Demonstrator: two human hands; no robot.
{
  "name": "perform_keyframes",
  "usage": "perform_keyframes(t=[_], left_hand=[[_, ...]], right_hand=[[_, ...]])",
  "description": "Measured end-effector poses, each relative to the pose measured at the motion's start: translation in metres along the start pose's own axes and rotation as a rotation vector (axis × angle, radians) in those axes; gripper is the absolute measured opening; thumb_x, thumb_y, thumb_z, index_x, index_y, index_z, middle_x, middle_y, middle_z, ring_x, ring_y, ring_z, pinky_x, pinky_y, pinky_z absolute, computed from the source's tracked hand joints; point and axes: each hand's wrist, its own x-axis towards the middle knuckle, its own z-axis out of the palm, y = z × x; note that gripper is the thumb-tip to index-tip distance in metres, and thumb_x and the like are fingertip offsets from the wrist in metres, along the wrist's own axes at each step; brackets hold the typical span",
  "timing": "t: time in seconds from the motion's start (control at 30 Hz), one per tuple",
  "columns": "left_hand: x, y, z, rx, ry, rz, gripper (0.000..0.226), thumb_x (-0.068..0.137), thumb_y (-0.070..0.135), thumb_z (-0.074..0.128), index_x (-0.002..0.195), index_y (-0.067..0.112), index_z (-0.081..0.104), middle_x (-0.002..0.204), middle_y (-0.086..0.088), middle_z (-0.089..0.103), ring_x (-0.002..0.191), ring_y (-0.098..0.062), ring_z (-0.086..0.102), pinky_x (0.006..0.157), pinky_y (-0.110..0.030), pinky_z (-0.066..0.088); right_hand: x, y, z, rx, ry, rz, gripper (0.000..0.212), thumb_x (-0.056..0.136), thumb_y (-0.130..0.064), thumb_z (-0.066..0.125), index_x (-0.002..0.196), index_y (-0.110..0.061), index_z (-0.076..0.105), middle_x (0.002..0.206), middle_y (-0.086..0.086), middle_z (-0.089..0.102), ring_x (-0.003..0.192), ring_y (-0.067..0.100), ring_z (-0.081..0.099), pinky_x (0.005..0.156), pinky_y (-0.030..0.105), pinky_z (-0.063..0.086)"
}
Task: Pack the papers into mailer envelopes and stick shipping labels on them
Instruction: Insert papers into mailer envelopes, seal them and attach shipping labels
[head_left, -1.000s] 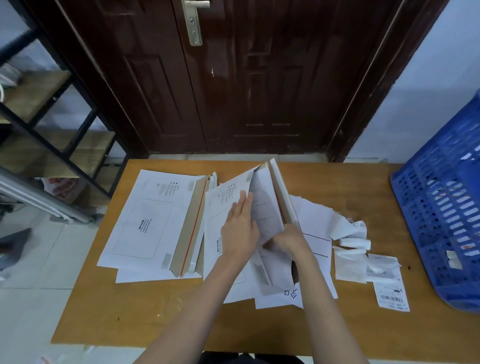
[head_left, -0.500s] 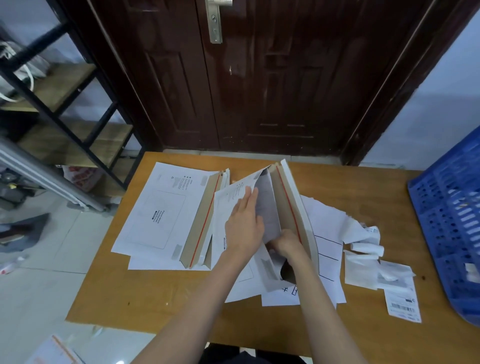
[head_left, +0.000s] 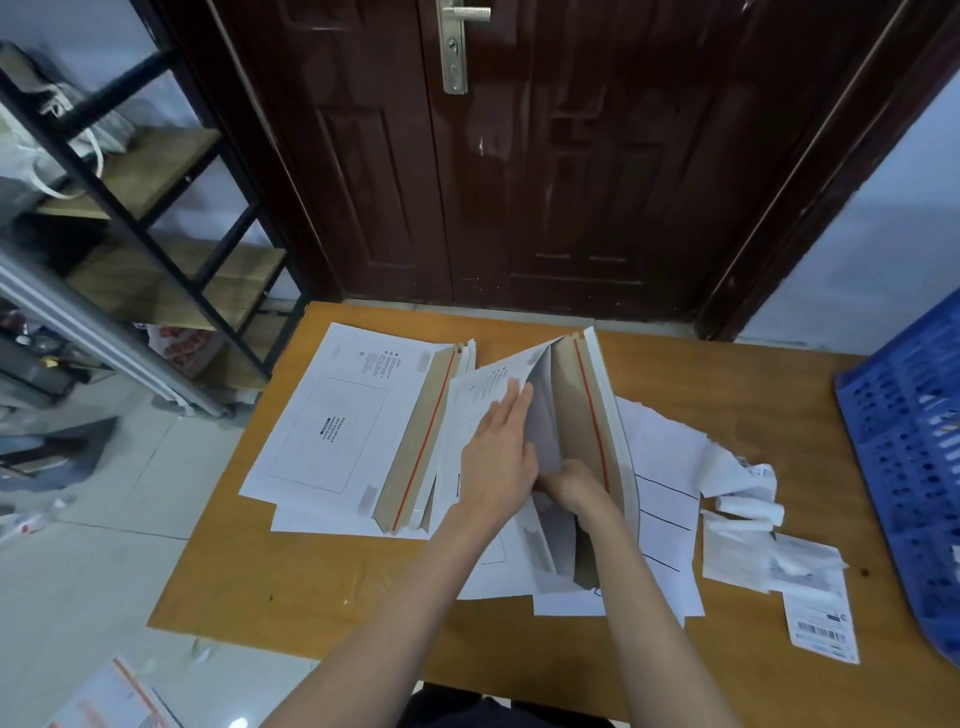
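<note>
Packing stage, unlabelled. Left hand (head_left: 496, 457) flat, fingers straight, pressing the open mailer (head_left: 582, 415); right hand (head_left: 574, 486) inside its mouth, grip unclear. Papers (head_left: 660, 499) right of it; shipping label (head_left: 821, 626) farther right.

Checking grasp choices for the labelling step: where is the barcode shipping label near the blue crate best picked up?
The shipping label lies flat on the table, its near edge and right side free, its top under crumpled backing paper. Probably pinch a near corner, coming from the table's front edge.
</note>
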Motion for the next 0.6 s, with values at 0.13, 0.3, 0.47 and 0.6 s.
perform_keyframes(t=[0.13, 0.3, 0.47, 0.6], left_hand=[[0.007, -0.002, -0.004, -0.028, 0.003, -0.046, 0.063, 0.097, 0.015, 0.045, 0.152, 0.028, 0.017, 0.160, 0.008, 0.013, 0.140, -0.018, 0.033, 0.098, -0.032, 0.049], [0.010, 0.003, -0.001, -0.048, -0.038, -0.059, 0.065, 0.096, 0.015, 0.049, 0.152, 0.029, 0.017, 0.160, 0.008, 0.014, 0.142, -0.018, 0.029, 0.107, -0.036, 0.043], [0.011, -0.002, 0.002, -0.027, -0.055, -0.039, 0.066, 0.096, 0.013, 0.048, 0.152, 0.027, 0.016, 0.160, 0.007, 0.012, 0.142, -0.020, 0.030, 0.101, -0.036, 0.048], [0.018, -0.005, 0.003, -0.026, -0.076, -0.049, 0.066, 0.095, 0.015, 0.048, 0.152, 0.025, 0.018, 0.160, 0.005, 0.012, 0.141, -0.022, 0.030, 0.099, -0.038, 0.049]], right_hand=[[-0.001, -0.003, -0.001, -0.080, -0.105, 0.023, 0.015, 0.089, -0.016, 0.057, 0.095, -0.004, 0.065, 0.079, 0.010, 0.066, 0.083, 0.026, 0.064, 0.069, 0.029, 0.048], [-0.006, -0.011, 0.003, -0.180, -0.087, -0.016, 0.020, 0.093, -0.007, 0.051, 0.074, -0.011, 0.054, 0.070, 0.006, 0.054, 0.065, 0.016, 0.052, 0.056, 0.022, 0.043], [-0.005, -0.008, 0.000, -0.013, -0.057, -0.048, 0.016, 0.095, -0.021, 0.049, 0.085, -0.012, 0.059, 0.076, 0.004, 0.061, 0.067, 0.014, 0.054, 0.056, 0.023, 0.041], [0.004, 0.000, -0.009, 0.097, 0.131, -0.132, 0.027, 0.087, -0.032, 0.063, 0.104, -0.011, 0.058, 0.095, 0.002, 0.059, 0.085, 0.017, 0.055, 0.069, 0.029, 0.042]])
